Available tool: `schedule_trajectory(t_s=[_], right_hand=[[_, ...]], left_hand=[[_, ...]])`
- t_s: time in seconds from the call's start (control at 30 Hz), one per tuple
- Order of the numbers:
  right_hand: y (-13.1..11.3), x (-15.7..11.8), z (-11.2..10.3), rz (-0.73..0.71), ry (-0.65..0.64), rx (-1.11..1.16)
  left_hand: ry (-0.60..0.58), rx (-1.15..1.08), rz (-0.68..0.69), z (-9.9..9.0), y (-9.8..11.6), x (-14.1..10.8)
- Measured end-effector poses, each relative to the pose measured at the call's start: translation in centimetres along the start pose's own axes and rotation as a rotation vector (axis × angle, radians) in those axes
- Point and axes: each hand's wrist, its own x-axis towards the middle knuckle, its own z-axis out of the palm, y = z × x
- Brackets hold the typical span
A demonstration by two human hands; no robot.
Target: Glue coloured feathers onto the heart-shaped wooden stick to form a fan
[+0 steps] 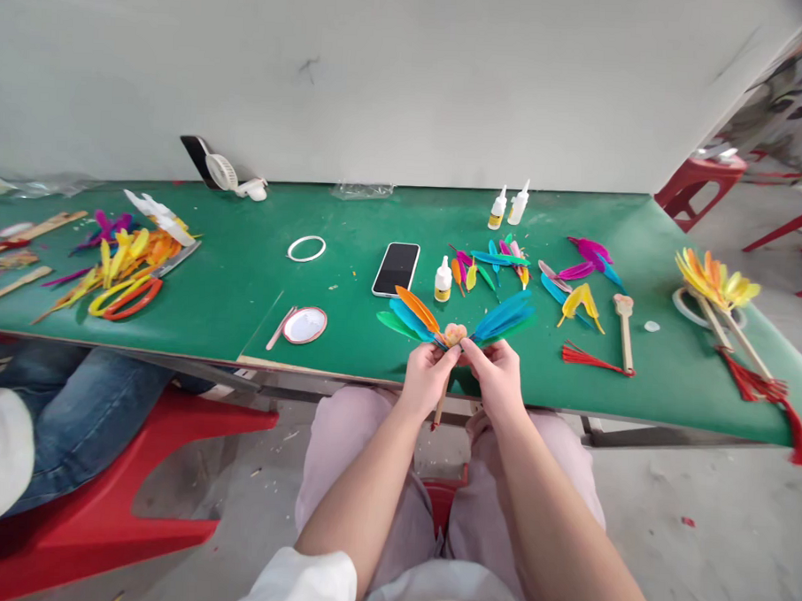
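Observation:
Just over the table's front edge, my left hand is closed around the base of a feather fan with a wooden handle. Orange, blue and green feathers spread from its left side. Blue and green feathers fan out on the right, beside my right hand, whose thumb and fingers pinch near their quills. Between the hands shows the fan's peach-coloured, rounded head. A small glue bottle stands upright just beyond, with a phone lying to its left.
Loose coloured feathers and a bare wooden handle with a red tassel lie to the right, near finished yellow fans. Two glue bottles stand behind. Leftward are a small dish, a white ring, scissors and a seated person's leg.

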Motion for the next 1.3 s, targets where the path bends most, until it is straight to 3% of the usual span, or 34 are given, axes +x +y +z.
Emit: schedule_trajectory(t_s=[0.23,0.6,1.3], right_hand=[[0.0,0.0,0.0,-0.003,0.010,0.026],[-0.2,0.0,0.2,0.053,0.053,0.202],[-0.2,0.1,0.2,0.058,0.028,0.184]], left_hand=[[0.003,-0.021,-0.009,0.2,0.1,-0.1],[-0.122,-0.045,0.024,0.4,1.7,-0.4],[-0.090,-0.026,0.015,0.5,1.7,-0.5]])
